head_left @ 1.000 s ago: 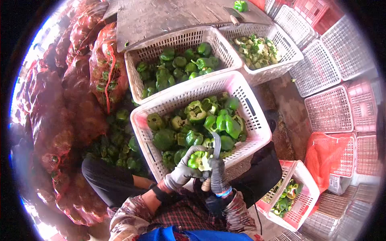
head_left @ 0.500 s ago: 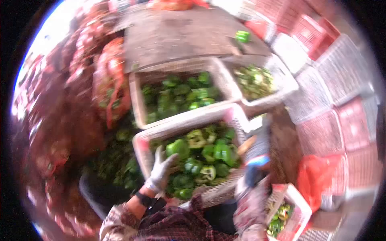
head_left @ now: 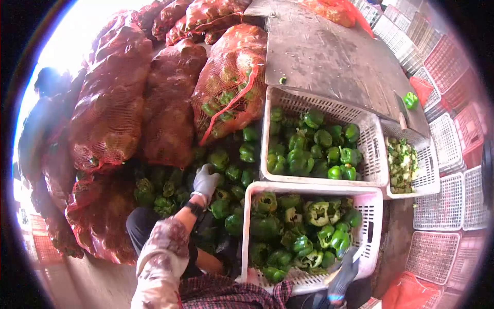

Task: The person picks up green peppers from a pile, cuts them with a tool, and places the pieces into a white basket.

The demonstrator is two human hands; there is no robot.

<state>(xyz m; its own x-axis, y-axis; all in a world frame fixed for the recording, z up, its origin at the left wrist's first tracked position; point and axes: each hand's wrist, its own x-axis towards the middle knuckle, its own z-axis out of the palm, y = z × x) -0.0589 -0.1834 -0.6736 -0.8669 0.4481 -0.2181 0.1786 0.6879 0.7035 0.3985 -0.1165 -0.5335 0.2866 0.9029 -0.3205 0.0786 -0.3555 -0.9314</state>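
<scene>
My left hand (head_left: 206,182), in a pale glove, rests on the loose green peppers (head_left: 220,207) left of the front crate; its fingers look slightly apart, with the tips partly hidden. My right hand (head_left: 343,275), in a dark glove, is closed over the lower right of that white crate (head_left: 312,186). A light wooden handle (head_left: 331,278) shows beside it, and a pale blade-like tip sticks out above, blurred. Cut and whole green peppers (head_left: 300,242) fill the front crate. Behind it, another crate (head_left: 325,179) holds whole green peppers (head_left: 301,160).
Red mesh sacks (head_left: 110,98) stand at the left. A smaller crate (head_left: 431,167) of pale pepper pieces (head_left: 402,164) is at the right. The wooden board (head_left: 329,51) bears a knife (head_left: 401,112) and a pepper (head_left: 410,100). Stacked crates (head_left: 437,201) line the right side.
The view has swung left. My left hand has moved from above the front crate's peppers to the loose pile beside it. My right hand has moved from the crate's right side to its lower right corner.
</scene>
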